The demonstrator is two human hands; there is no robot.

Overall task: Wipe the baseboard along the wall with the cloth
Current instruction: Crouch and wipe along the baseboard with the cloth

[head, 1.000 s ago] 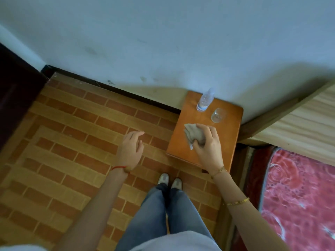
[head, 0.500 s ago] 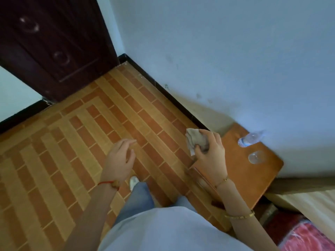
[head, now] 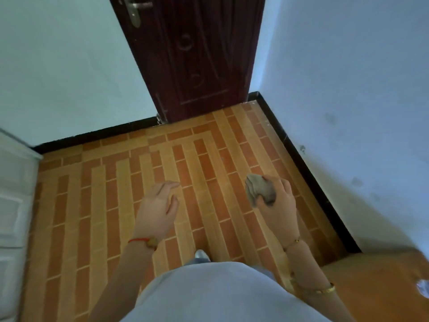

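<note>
Counts, head view. Hands: two, the left hand [head: 157, 211] empty with loose fingers, the right hand [head: 278, 206] gripping the one cloth [head: 259, 190]. Baseboard: two dark runs, one at the far wall [head: 97, 133], one along the right wall [head: 301, 159]. Doors: one [head: 195, 56], far, with one handle [head: 135, 10]. Wooden table [head: 376, 287]: one, near right. Shoes: one tip [head: 200, 254] showed. Bracelets: one red on the left wrist, possibly two gold on the right arm, blurred.

Home room: brick-patterned tile floor [head: 185, 182], dark wooden door [head: 197, 54], painted walls [head: 348, 89].
</note>
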